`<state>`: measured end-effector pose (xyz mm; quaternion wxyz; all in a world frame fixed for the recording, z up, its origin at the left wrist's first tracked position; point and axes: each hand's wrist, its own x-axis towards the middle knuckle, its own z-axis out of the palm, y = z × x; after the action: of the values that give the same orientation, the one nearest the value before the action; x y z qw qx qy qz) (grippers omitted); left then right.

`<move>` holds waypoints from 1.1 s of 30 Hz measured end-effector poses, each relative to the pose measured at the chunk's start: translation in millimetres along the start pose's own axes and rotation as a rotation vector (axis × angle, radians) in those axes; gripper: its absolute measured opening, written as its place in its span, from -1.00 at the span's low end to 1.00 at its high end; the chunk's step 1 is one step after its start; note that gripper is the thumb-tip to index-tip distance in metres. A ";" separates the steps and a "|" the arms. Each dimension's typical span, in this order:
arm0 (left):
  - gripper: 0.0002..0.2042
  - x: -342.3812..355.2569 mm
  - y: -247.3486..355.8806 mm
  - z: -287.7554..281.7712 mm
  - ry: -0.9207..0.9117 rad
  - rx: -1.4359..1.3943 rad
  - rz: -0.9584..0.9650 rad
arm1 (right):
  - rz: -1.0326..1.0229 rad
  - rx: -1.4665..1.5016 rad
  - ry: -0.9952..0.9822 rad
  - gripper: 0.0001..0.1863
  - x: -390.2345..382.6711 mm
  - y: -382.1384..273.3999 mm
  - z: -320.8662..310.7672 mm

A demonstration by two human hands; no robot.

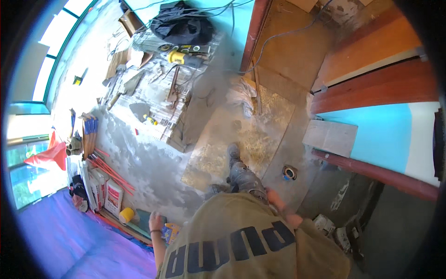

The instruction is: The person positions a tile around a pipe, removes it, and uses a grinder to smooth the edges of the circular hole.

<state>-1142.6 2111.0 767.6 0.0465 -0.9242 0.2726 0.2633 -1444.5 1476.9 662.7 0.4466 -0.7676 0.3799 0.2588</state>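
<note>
My left hand point(157, 222) hangs at the lower left with a dark band at the wrist. Its fingers look loosely apart, and nothing shows in them. Near it are a yellow tub point(126, 215) and a yellow-blue packet point(170, 232). Beside my thigh is my right hand point(274, 197); its fingers are blurred and partly hidden, so I cannot tell what they do. One dusty boot point(233, 151) steps forward on a speckled board point(223, 156). Ahead, a yellow and black power tool point(183, 58) lies on a dusty low stack point(160, 111) with a trowel point(139, 111).
A black bag point(181, 25) sits behind the stack, with cables around it. A crumpled cloth point(241, 96) and wooden stick point(257, 88) lie ahead. On the right are a round floor fitting point(289, 173) and grey block point(331, 138). Red rods point(114, 172) and purple sheeting point(79, 237) lie left.
</note>
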 end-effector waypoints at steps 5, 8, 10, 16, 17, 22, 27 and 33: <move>-0.51 121.2 94.4 -71.4 -0.232 -0.681 -0.136 | 0.143 0.051 0.086 -0.58 -0.5 -34.5 -36.6; -0.50 176.5 171.7 -181.2 -0.293 -1.030 -0.554 | 0.279 0.012 0.128 -0.59 16.0 -51.6 -65.5; -0.51 195.8 163.9 -206.1 -0.234 -0.859 -0.420 | 0.036 0.053 0.128 -0.59 23.7 -91.2 -79.6; -0.53 338.7 170.0 -251.6 -0.096 -0.527 0.074 | 0.071 0.157 0.158 -0.57 36.8 -110.9 -88.0; -0.54 374.4 195.6 -277.0 -0.083 -0.487 0.140 | 0.098 0.165 0.151 -0.57 33.8 -115.3 -84.6; -0.57 566.4 252.5 -322.9 0.199 -0.401 0.403 | 0.365 0.317 0.077 -0.67 3.2 -191.3 -111.5; -0.61 682.1 328.4 -361.7 0.191 -0.543 0.387 | 0.577 0.556 0.512 -0.79 -24.2 -244.7 -94.0; -0.67 649.8 348.6 -316.2 -0.104 -0.326 0.601 | 0.348 0.790 0.358 -0.86 -32.7 -199.0 -62.6</move>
<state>-717.9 1431.6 725.9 -0.1675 -0.7833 0.4842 0.3519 -1297.7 1495.3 813.3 0.5819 -0.4963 0.6436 0.0291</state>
